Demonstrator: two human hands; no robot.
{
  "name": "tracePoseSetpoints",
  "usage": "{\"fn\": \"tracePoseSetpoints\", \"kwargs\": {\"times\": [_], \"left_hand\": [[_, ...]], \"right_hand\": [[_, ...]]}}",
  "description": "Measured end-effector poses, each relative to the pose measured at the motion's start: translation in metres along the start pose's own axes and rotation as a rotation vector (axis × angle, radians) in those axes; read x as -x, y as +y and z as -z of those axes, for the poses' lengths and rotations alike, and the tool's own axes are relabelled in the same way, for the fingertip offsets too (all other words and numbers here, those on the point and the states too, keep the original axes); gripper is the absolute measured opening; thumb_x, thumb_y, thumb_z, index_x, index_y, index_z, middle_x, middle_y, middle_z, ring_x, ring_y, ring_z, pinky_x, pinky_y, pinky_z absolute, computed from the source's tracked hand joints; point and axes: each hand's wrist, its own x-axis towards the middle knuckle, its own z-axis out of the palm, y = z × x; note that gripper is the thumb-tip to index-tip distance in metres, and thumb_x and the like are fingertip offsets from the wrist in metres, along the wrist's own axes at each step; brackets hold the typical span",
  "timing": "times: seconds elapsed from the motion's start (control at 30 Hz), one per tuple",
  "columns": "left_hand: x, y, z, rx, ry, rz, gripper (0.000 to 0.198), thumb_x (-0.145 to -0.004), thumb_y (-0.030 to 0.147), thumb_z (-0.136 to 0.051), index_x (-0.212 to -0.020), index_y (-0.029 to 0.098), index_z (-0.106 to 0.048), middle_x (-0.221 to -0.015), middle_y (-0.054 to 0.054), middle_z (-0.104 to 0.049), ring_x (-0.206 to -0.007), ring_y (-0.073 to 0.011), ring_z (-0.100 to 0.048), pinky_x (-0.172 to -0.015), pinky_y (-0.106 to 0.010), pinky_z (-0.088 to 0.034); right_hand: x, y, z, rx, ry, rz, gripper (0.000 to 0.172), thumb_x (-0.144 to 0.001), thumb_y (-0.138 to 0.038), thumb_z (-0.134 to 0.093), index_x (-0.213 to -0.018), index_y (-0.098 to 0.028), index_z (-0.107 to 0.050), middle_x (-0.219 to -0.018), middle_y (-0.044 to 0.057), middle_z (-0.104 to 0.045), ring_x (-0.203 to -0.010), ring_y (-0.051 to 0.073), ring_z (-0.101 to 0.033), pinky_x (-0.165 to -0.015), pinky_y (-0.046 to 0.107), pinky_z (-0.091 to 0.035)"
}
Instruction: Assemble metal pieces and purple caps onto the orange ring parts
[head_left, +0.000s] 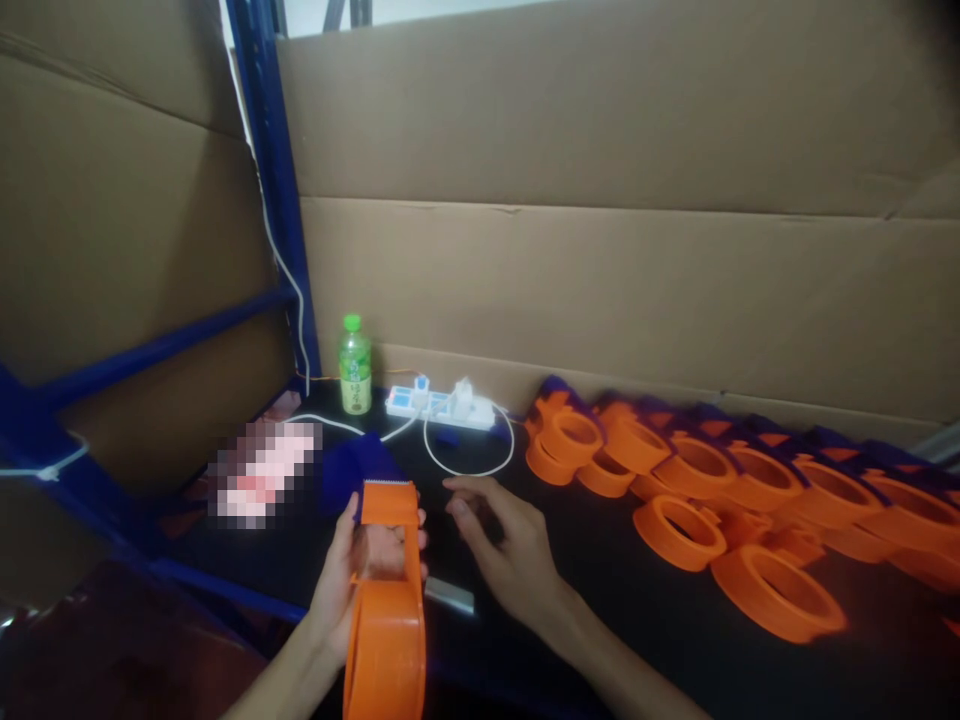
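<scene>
Left hand (352, 580) is gripping an orange tape dispenser (386, 600) edge-on, fingers wrapped round the narrow neck just below the toothed cutter end, thumb on the near side. Dispenser is being held above the near edge of the dark bench (600, 600), ring end pointing toward the person, cutter end away.

Right hand (502, 545) is hovering just beside it, fingers loosely curled, holding nothing, not touching the dispenser. A small silvery strip (450, 596) is lying on the bench betw. the two hands; cannot tell what it is.

Handling, judged: moulded plastic, prob. light and stiff, smooth and somewhat slippery. Teeth at the cutter end look sharp, so fingers are best kept off them. Best hold is the neck or the ring's flat sides; a thin rim may flex if squeezed hard.

Along the right half of the bench, toward the back edge: a heap of like dispensers (720, 480), orange w/ blue parts. At the back edge, left of centre: a green bottle (355, 365) and a white power strip (441, 403) w/ cable.
</scene>
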Motion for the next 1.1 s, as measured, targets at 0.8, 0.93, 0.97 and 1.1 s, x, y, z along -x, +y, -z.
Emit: {"fn": "tracePoseSetpoints", "kwargs": {"times": [0.8, 0.93, 0.97, 1.1], "left_hand": [[-0.002, -0.009, 0.006, -0.129, 0.179, 0.094, 0.054, -0.087, 0.054, -0.054, -0.108, 0.006, -0.069, -0.083, -0.015, -0.076, -0.074, -0.0259, -0.073, -0.076, -0.037, -0.054], [-0.002, -0.008, 0.011, -0.149, 0.19, 0.138, 0.057, -0.087, 0.057, -0.053, -0.104, 0.005, -0.071, -0.076, -0.015, -0.075, -0.063, -0.0223, -0.071, -0.068, -0.034, -0.054], [-0.001, -0.008, 0.014, -0.152, 0.193, 0.138, 0.057, -0.087, 0.057, -0.053, -0.105, 0.005, -0.071, -0.077, -0.015, -0.076, -0.062, -0.0231, -0.071, -0.066, -0.034, -0.054], [0.001, -0.007, 0.02, -0.139, 0.19, 0.094, 0.055, -0.087, 0.055, -0.053, -0.107, 0.007, -0.071, -0.082, -0.017, -0.077, -0.065, -0.0261, -0.072, -0.066, -0.038, -0.054]], "right_hand": [[-0.011, 0.026, -0.014, 0.152, -0.226, -0.137, 0.022, -0.098, -0.033, -0.047, -0.103, -0.023, -0.066, -0.094, 0.002, -0.072, -0.076, 0.014, -0.065, -0.064, 0.024, -0.047], [-0.014, 0.028, -0.017, 0.144, -0.261, -0.135, 0.023, -0.097, -0.034, -0.047, -0.102, -0.022, -0.067, -0.092, 0.002, -0.072, -0.074, 0.014, -0.065, -0.064, 0.024, -0.047], [-0.016, 0.028, -0.018, 0.16, -0.282, -0.14, 0.024, -0.097, -0.034, -0.046, -0.1, -0.022, -0.067, -0.091, 0.002, -0.072, -0.075, 0.014, -0.065, -0.064, 0.024, -0.047], [-0.038, 0.034, -0.032, 0.271, -0.352, -0.174, 0.023, -0.096, -0.035, -0.048, -0.096, -0.023, -0.068, -0.092, 0.002, -0.072, -0.08, 0.014, -0.066, -0.066, 0.023, -0.046]]}}
